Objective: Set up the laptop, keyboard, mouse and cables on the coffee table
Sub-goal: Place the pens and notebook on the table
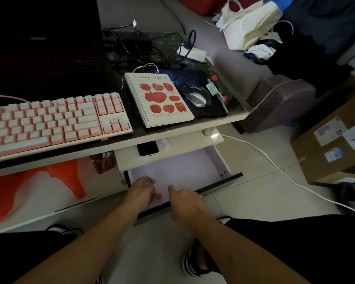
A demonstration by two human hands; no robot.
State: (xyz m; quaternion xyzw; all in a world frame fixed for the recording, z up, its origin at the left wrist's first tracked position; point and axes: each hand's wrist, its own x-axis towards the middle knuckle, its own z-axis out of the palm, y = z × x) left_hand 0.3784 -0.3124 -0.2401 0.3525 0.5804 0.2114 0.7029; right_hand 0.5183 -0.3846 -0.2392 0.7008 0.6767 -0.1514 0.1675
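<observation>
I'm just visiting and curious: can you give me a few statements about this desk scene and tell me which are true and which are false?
1. The apple notebook lies between the keyboard and the mouse. True.
2. The mouse sits on the notebook. False: it sits on a dark mouse pad beside it.
3. A phone lies on the shelf under the tabletop. True.
4. The left hand and right hand are typing on the keyboard. False: they are down at the open drawer.
5. The laptop screen is brightly lit. False: it is dark.
</observation>
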